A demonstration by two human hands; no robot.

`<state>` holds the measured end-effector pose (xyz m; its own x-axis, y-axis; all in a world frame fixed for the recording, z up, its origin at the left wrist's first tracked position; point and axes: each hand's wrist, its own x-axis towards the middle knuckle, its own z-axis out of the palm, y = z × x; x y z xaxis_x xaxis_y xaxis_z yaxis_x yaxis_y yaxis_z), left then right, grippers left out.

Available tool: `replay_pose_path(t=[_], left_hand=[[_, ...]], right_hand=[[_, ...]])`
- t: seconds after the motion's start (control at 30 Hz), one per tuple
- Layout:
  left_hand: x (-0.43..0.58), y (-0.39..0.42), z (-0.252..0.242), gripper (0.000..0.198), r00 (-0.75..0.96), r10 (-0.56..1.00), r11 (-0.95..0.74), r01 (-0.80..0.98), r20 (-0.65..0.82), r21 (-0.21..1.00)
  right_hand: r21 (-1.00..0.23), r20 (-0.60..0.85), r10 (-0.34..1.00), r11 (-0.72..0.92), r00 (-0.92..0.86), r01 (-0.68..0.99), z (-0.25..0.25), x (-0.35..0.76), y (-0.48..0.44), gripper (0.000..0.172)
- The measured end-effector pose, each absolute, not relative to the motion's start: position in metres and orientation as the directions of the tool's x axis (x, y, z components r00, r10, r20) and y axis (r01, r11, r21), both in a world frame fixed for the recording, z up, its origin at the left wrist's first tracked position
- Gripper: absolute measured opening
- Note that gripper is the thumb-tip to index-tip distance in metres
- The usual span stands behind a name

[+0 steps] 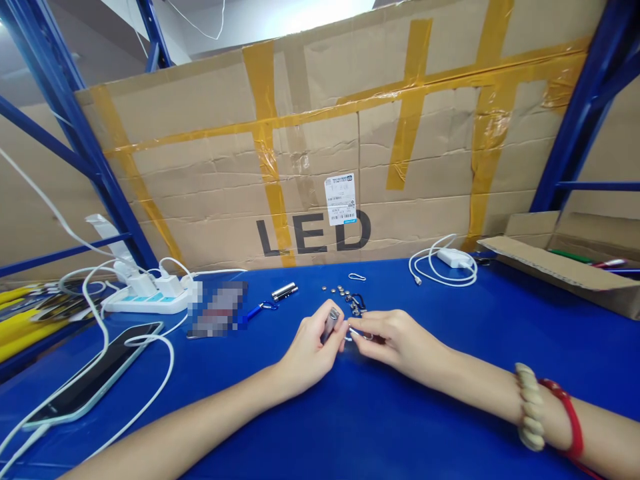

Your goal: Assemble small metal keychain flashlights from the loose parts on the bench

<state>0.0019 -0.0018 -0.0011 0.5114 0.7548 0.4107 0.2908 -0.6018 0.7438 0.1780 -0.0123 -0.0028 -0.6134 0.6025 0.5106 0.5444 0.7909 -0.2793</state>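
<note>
My left hand (313,340) is wrapped round a small grey metal cylinder (331,325) that looks like a mini flashlight. Close beside it, my right hand (387,340) pinches a silver carabiner clip (353,331), partly hidden by the fingers. The fingertips of both hands nearly meet around the clip. Just beyond them lie several small round button cells (341,289) and a cluster of dark clips (357,305). Farther back rests a loose silver carabiner (357,277). A silver mini flashlight (285,291) and a blue one (254,313) with a blue clip lie to the left.
At left, a phone (100,373) with a white cable lies before a power strip (150,301). A blurred-out flat object (217,310) sits beside it. A white charger cable (445,263) and an open cardboard box (565,267) are at right. A large taped cardboard sheet (210,193) stands behind the blue table.
</note>
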Motion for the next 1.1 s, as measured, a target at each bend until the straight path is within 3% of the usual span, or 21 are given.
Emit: replay_pose_path(t=[0.3,0.43,0.77,1.1], left_hand=[[0.005,-0.003,0.002,0.021,0.498,0.794,-0.554,0.358,0.348,0.751],[0.004,-0.006,0.005,0.017,0.495,0.817,-0.508,0.378,0.295,0.774],[0.003,-0.005,0.001,0.017,0.619,0.723,-0.593,0.326,0.308,0.736],[0.002,-0.004,0.001,0.017,0.570,0.756,-0.562,0.311,0.323,0.766]], right_hand=[[-0.281,0.524,0.592,0.799,-0.612,0.532,-0.001,0.187,-0.003,0.024],[-0.268,0.624,0.594,0.773,-0.509,0.575,-0.001,0.196,0.004,0.025],[-0.222,0.767,0.492,0.805,-0.411,0.549,0.000,0.189,-0.005,0.030],[-0.153,0.784,0.439,0.822,-0.439,0.548,-0.001,0.191,-0.005,0.027]])
